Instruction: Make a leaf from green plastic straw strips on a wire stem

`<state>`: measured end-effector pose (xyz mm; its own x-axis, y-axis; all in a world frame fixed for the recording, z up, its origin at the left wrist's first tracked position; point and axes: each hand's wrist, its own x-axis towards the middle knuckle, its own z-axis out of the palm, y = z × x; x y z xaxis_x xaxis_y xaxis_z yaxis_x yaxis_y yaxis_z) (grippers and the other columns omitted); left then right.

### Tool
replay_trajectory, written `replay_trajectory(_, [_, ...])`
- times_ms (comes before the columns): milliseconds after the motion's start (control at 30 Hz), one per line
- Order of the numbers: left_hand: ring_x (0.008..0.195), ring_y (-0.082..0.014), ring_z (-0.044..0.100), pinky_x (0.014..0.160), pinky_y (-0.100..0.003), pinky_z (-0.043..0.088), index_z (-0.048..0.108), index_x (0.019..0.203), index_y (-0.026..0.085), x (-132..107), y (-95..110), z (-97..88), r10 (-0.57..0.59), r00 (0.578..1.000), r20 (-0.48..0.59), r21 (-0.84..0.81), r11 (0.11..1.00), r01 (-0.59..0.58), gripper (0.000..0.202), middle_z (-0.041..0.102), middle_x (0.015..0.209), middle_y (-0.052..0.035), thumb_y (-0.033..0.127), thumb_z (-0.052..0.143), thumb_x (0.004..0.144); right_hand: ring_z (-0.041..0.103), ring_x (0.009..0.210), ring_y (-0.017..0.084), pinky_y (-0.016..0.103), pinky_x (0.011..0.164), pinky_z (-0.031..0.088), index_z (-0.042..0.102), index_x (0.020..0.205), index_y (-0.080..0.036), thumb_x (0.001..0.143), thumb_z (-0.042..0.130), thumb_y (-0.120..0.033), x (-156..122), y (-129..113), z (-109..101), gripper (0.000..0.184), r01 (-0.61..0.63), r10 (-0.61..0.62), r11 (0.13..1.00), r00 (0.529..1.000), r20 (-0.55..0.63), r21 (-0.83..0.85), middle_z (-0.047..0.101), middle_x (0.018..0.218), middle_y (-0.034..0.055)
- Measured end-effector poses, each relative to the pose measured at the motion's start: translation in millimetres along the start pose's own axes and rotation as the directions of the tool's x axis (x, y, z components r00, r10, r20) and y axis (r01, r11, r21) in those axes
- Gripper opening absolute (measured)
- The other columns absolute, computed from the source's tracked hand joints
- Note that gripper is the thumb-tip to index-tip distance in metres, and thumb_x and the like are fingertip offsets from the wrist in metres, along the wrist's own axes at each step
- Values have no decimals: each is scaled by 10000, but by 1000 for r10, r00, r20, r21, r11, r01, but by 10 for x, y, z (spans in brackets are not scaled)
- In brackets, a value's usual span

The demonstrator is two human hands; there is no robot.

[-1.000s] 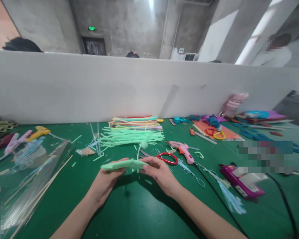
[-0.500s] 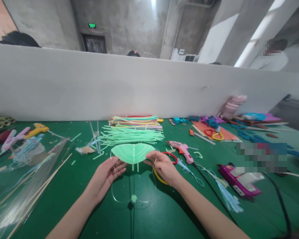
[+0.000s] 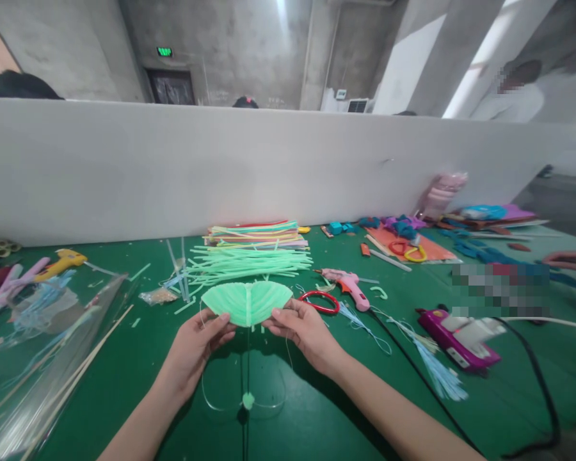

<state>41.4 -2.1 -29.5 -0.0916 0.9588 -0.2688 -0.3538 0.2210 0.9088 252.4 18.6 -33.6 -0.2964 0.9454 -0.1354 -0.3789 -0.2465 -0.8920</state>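
Note:
A light green fan-shaped piece made of straws (image 3: pixel 246 302) is held up above the green table (image 3: pixel 139 397), tilted toward me. My left hand (image 3: pixel 198 342) pinches its lower left edge and my right hand (image 3: pixel 301 328) pinches its lower right edge. Thin clear wire loops hang from the piece, with a small green bead (image 3: pixel 248 400) at the bottom. Behind it lies a pile of loose green straws (image 3: pixel 249 261) and a stack of coloured sheets (image 3: pixel 256 233).
Red-handled scissors (image 3: pixel 320 301) and a pink glue gun (image 3: pixel 348 284) lie right of my hands. A purple glue gun (image 3: pixel 454 339) with black cord sits further right. Clear plastic sheet (image 3: pixel 43 358) and sticks lie left. Another person's hand (image 3: pixel 571 260) rests far right. A white partition (image 3: pixel 221 166) backs the table.
The green piece was turned from edge-on to face me, showing its fan shape, and the wire loops with the bead dropped below it. The hands shifted slightly left.

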Motion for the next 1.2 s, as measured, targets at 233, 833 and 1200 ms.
replay_trajectory(233, [908, -207, 682, 829, -325, 556, 621, 1081, 182, -57, 192, 25, 143, 989, -30, 177, 975, -136, 398, 717, 998, -88, 352, 750, 744, 719, 813, 157, 228, 772, 565, 632, 875, -145, 690, 818, -295, -16, -55, 4, 302, 52, -48, 992, 998, -41, 114, 726, 808, 26])
replay_trajectory(833, [587, -196, 507, 581, -276, 329, 582, 741, 242, -92, 359, 368, 355, 848, 395, 816, 288, -501, 221, 588, 653, -3, 324, 456, 903, 688, 967, 220, 357, 886, 531, 655, 1095, -168, 726, 788, -305, -132, 76, 185, 416, 74, -84, 988, 993, 78, 133, 716, 1056, 97])
replay_trajectory(1200, [568, -140, 427, 527, -239, 303, 661, 788, 195, -181, 502, 273, 108, 884, 455, 828, 313, -464, 257, 528, 630, 27, 396, 509, 841, 616, 704, 167, 277, 679, 466, 720, 828, -161, 670, 765, -302, -135, -10, 55, 217, 93, 4, 850, 983, 183, -518, 705, 785, 10])
